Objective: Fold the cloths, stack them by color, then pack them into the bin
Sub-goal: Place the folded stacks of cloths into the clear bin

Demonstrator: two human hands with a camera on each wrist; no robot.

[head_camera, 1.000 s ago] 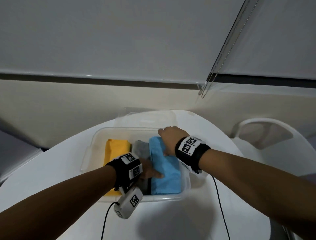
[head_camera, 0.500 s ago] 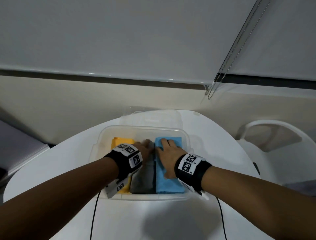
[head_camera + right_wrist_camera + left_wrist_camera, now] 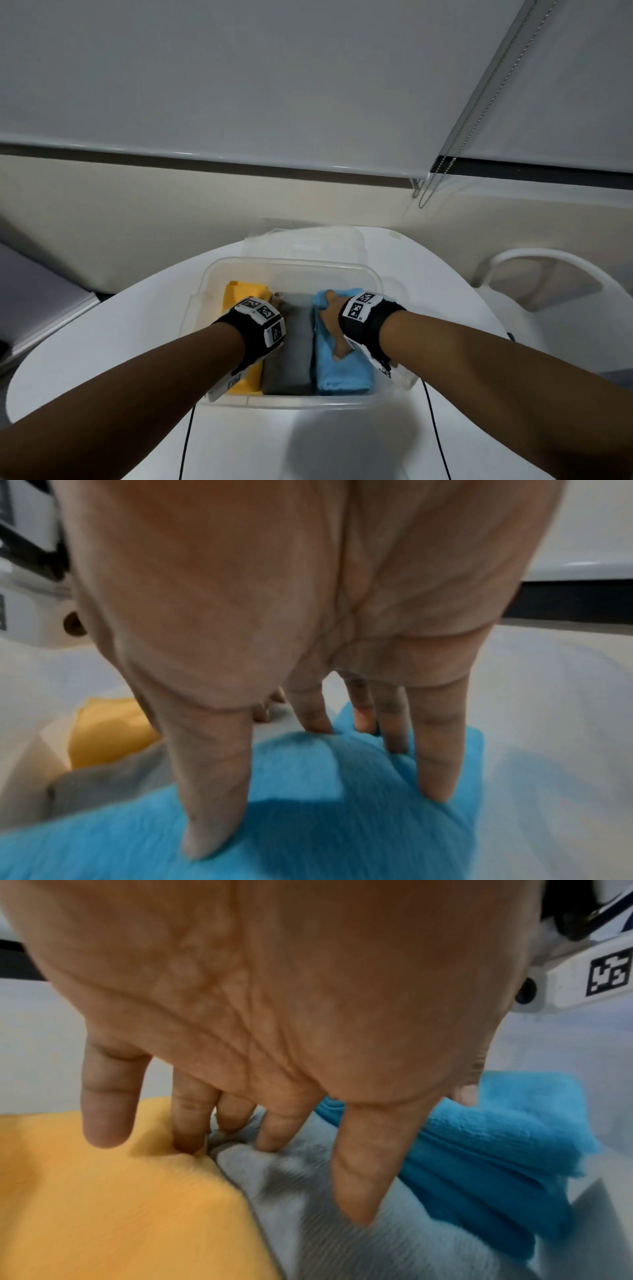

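A clear plastic bin (image 3: 291,264) stands on the white table and holds three folded stacks side by side: yellow cloth (image 3: 241,294) on the left, grey cloth (image 3: 291,359) in the middle, blue cloth (image 3: 342,377) on the right. My left hand (image 3: 275,304) reaches into the bin's far part. In the left wrist view its straight fingers (image 3: 190,1139) press down into the seam between the yellow cloth (image 3: 120,1204) and the grey cloth (image 3: 342,1245). My right hand (image 3: 330,318) lies flat on the blue cloth (image 3: 308,818), with its fingers (image 3: 435,777) spread and pressing.
A clear lid (image 3: 308,240) lies just behind the bin. The round white table (image 3: 102,342) ends near a wall at the back. A white chair (image 3: 548,274) stands at the right. Thin cables (image 3: 186,442) trail from both wrists toward me.
My left hand moved from the near end of the grey cloth to the far end, at the yellow-grey seam. My right hand slid back from the blue cloth's far edge and flattened on it.
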